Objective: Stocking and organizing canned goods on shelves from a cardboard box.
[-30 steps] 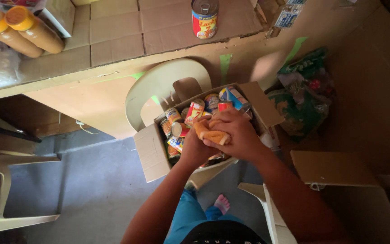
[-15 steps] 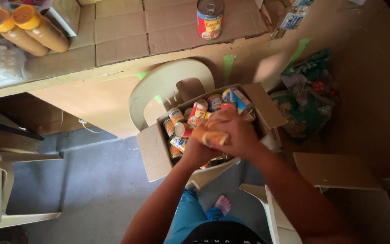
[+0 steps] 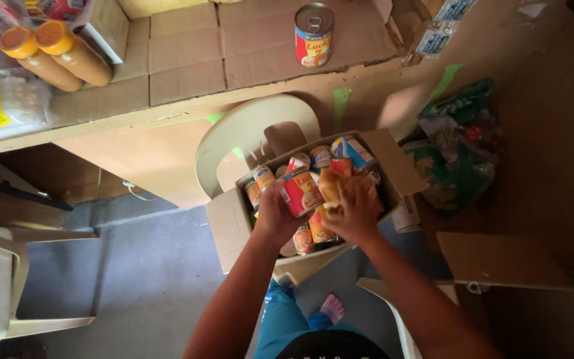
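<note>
head view: my left hand [image 3: 275, 214] has its grip wrapped round a red-labelled can [image 3: 302, 191], held just above the open cardboard box [image 3: 228, 226]. right hand [image 3: 357, 211] is closed on a second, orange-labelled can [image 3: 331, 186], touching the first one. both cans sit over the middle of the box, not yet clear of its flaps.

risks as i read them: box rests on the seat of a pale plastic chair [image 3: 250, 129], and its near edge looks to overhang the seat. pulling up or leaning on the near wall could tip it and spill cans onto the grey floor [image 3: 141, 286]. the two held cans are pressed together, so one could slip as the hands part. my bare foot [image 3: 332, 309] is right below, bad spot for a dropped can.

containers: box is packed with more cans, some upright, some lying, mixed red, orange and blue labels; can't count them. on the cardboard-covered worktop [image 3: 187, 60] one lone can [image 3: 314, 34] stands upright, well apart. two orange-capped bottles [image 3: 58, 56] lie far left. green bag [image 3: 456, 149] right of the box, contents unclear.
</note>
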